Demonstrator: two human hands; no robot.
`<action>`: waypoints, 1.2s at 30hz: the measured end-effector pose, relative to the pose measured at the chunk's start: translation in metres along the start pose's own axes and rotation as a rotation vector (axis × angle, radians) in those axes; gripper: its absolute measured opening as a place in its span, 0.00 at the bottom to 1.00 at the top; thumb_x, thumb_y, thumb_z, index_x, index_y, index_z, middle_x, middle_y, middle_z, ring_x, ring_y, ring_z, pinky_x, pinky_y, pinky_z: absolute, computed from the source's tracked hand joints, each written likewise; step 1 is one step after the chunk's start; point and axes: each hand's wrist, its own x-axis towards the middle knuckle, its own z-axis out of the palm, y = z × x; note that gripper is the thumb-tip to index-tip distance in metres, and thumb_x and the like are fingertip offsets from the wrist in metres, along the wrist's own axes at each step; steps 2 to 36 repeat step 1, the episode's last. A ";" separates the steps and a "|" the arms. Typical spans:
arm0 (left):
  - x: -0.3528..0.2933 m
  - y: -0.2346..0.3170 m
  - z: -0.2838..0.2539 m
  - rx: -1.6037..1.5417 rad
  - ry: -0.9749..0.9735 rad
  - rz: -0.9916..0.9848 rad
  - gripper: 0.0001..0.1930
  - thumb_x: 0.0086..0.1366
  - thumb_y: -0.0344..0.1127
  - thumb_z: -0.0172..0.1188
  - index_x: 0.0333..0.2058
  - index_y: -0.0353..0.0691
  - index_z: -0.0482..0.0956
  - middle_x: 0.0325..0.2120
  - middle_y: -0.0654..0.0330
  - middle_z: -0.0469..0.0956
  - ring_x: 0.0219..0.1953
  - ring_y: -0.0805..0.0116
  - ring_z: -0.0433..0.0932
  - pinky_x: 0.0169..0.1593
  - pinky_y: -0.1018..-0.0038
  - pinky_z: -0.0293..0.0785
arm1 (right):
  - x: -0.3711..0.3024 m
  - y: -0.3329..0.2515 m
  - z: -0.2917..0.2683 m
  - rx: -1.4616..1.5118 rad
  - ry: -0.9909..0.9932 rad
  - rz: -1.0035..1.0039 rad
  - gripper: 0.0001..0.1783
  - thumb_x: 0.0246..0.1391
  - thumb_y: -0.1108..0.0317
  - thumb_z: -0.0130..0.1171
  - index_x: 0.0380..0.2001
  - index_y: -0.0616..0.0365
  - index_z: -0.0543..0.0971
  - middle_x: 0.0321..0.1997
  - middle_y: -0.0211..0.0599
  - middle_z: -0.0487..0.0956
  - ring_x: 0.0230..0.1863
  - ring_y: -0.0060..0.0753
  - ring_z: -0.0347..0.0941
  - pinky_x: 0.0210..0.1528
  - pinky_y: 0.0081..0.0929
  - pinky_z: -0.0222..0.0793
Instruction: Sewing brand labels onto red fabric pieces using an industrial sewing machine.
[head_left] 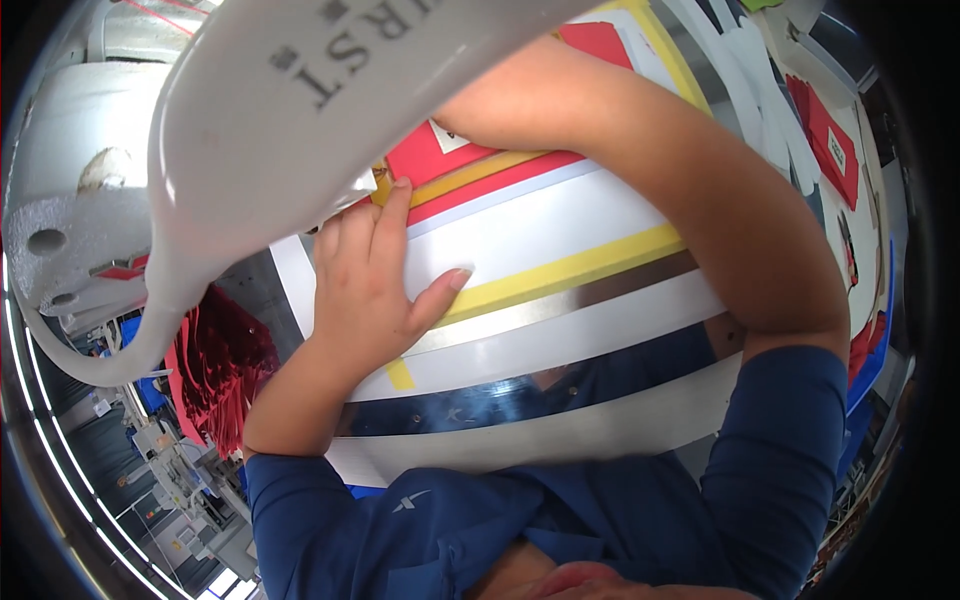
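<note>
My left hand (368, 285) lies flat with fingers stretched and thumb out to the side, on a white sheet with yellow edging (545, 215). Its index fingertip touches the edge of a red flat piece (410, 158) that bears a white label. A gold-yellow strip (480, 177) runs along that piece's near side. From the right my forearm reaches across the work, and my right hand (490, 105) rests over the red piece. Its fingers are hidden behind a glossy white machine housing (250, 150), so their hold cannot be seen.
A shiny metal edge (480, 405) borders the work surface in front of me. Left of it hangs a bunch of glossy red pieces (220, 365). At the right lie red labelled pieces (828, 145), white strips (765, 90) and a blue bin (868, 365).
</note>
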 end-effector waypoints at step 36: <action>0.000 0.001 -0.001 -0.003 -0.007 -0.005 0.45 0.63 0.56 0.72 0.69 0.28 0.70 0.47 0.45 0.74 0.48 0.45 0.71 0.57 0.55 0.67 | 0.000 0.000 0.000 0.000 -0.001 -0.001 0.22 0.66 0.64 0.59 0.59 0.35 0.88 0.59 0.27 0.82 0.68 0.32 0.74 0.65 0.36 0.67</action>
